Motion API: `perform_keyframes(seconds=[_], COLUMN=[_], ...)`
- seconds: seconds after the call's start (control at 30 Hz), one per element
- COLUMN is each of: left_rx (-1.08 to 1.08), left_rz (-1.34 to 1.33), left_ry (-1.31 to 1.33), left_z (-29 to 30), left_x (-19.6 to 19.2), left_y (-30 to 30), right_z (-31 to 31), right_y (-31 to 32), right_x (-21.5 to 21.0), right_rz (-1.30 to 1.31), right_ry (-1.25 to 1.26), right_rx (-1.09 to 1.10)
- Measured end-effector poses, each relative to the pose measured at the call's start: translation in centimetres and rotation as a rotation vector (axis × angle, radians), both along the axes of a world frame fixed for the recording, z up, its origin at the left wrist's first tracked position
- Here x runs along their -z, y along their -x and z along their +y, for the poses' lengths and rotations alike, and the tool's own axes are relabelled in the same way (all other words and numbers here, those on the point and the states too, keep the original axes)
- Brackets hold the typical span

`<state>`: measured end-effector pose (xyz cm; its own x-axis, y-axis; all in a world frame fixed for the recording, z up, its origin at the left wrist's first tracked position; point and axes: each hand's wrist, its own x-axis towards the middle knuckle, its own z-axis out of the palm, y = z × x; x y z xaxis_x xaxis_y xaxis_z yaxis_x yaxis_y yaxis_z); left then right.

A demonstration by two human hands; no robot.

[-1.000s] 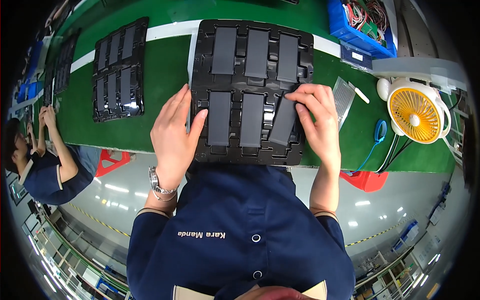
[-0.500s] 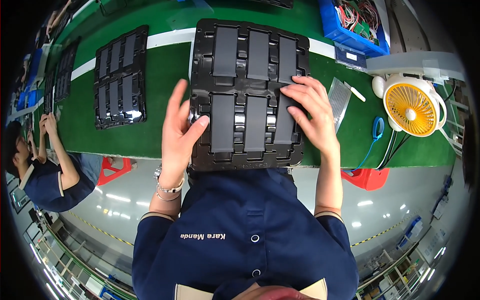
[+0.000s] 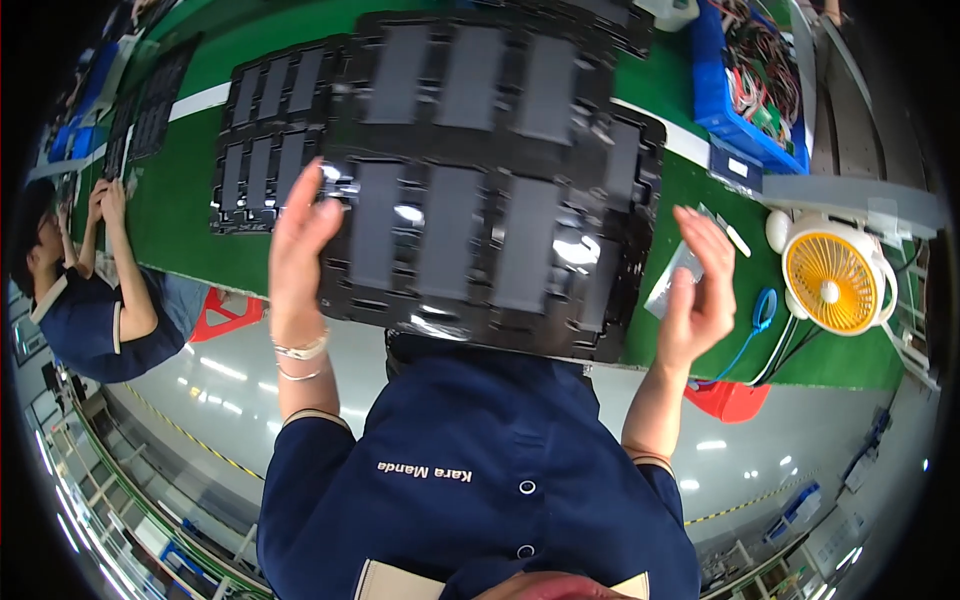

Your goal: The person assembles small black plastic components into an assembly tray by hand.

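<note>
A black plastic tray (image 3: 400, 148) with several dark grey flat rectangular pieces (image 3: 450, 235) in its pockets is in front of me, slightly blurred. It sits askew over another black tray (image 3: 648, 170), whose right side shows with similar pieces. My left hand (image 3: 303, 250) is beside the upper tray's left edge, fingers and thumb stretched out; whether the fingertips touch the edge I cannot tell. Apart from both trays, to their right, my right hand (image 3: 700, 295) is raised with its fingers extended and thumb apart, holding nothing.
More loaded black trays (image 3: 225, 170) lie on the green table (image 3: 175, 235) to the left, where a co-worker (image 3: 90, 300) sits. On the right are a yellow-and-white fan (image 3: 830, 285), a blue bin (image 3: 712, 110) of wires, a clear bag (image 3: 665, 285) and a blue strap (image 3: 765, 310).
The upper tray has shifted left and looks larger, uncovering the tray beneath on the right. My right hand has come off the tray and moved right; my left hand has moved left.
</note>
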<state>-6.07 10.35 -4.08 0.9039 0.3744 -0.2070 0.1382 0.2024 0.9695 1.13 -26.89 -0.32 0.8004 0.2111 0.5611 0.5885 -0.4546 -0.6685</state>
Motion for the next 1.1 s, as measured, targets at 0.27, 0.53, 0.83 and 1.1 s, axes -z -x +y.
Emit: perform_keyframes(seconds=[0.27,0.53,0.83,1.1], left_rx=[-0.200,-0.070,-0.244,-0.334], left_rz=[-0.014,0.281,0.191,0.191], left_ry=[0.005,-0.718,-1.518,-1.703], left_z=[16.9,25.5,20.6,18.0], left_x=[1.7,4.2,6.8,5.8], left_y=[0.6,-1.2,-0.8,-1.2], right_z=[2.4,7.2,11.3,12.0], right_y=[-2.3,-5.2,-8.4,-9.1], right_x=[1.0,0.5,1.1,-0.5], right_rz=[0.213,0.020,-0.128,-0.224], right_ry=[0.044,0.327,0.656,0.767], right_rx=[-0.215,-0.432,-0.331,-0.417])
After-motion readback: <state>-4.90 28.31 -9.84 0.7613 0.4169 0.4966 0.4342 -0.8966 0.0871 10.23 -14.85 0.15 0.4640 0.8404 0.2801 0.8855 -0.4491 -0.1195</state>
